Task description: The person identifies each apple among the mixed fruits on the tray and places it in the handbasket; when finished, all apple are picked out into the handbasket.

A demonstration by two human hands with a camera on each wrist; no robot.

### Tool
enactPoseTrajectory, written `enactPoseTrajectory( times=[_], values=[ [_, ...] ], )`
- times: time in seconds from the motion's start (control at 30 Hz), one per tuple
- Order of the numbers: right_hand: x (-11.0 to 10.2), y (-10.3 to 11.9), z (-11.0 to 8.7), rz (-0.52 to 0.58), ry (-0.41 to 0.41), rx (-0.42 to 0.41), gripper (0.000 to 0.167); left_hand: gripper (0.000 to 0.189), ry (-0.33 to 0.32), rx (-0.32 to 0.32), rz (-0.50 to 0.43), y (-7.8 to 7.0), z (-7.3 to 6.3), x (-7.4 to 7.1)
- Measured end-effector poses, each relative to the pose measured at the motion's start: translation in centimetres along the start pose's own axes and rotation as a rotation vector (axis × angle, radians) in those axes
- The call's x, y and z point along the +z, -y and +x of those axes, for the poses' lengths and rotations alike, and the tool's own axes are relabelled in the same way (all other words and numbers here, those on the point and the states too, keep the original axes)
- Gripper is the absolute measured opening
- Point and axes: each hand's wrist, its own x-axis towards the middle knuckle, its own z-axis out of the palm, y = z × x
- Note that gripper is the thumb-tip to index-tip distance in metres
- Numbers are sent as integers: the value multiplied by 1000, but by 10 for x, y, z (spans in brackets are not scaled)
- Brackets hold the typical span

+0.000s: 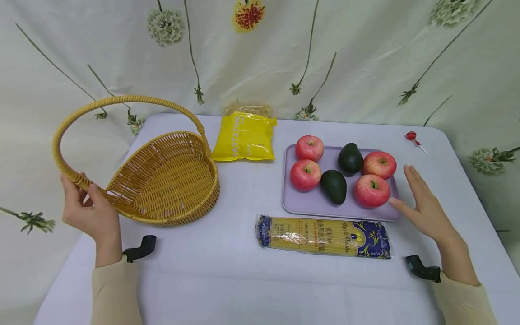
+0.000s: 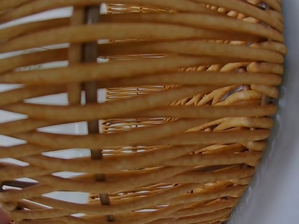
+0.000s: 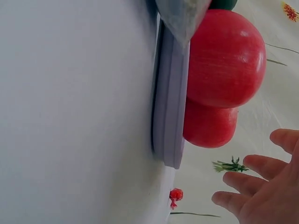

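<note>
My left hand (image 1: 91, 210) grips the lower left end of the handle of a wicker basket (image 1: 174, 176), which tilts toward the left side of the table. The basket's woven side (image 2: 140, 102) fills the left wrist view. Over the right edge of a lilac tray (image 1: 300, 205) hovers my right hand (image 1: 426, 210), fingers straight and thumb apart, holding nothing. Nearest to it is a red apple (image 1: 371, 191) on the tray; another apple (image 1: 379, 164) sits behind. In the right wrist view the fingers (image 3: 257, 186) are spread beside the apples (image 3: 224, 60).
Two more apples (image 1: 305, 175) and two dark avocados (image 1: 334, 187) share the tray. A spaghetti pack (image 1: 322, 236) lies in front of it. At the back stands a yellow pasta bag (image 1: 245, 136). A red lollipop (image 1: 412, 136) lies at the far right.
</note>
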Motion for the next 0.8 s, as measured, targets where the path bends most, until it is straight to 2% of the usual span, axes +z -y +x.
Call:
enactPoseTrajectory(
  times=[0.13, 0.23, 0.8],
  values=[
    [6, 3, 2, 65, -76, -31, 90, 32, 4, 2, 4, 4, 0, 0],
    [12, 5, 4, 95, -101, -45, 92, 33, 8, 6, 7, 8, 0, 1],
    [25, 11, 2, 107, -32, -14, 92, 37, 16, 21, -1, 19, 2, 2]
  ],
)
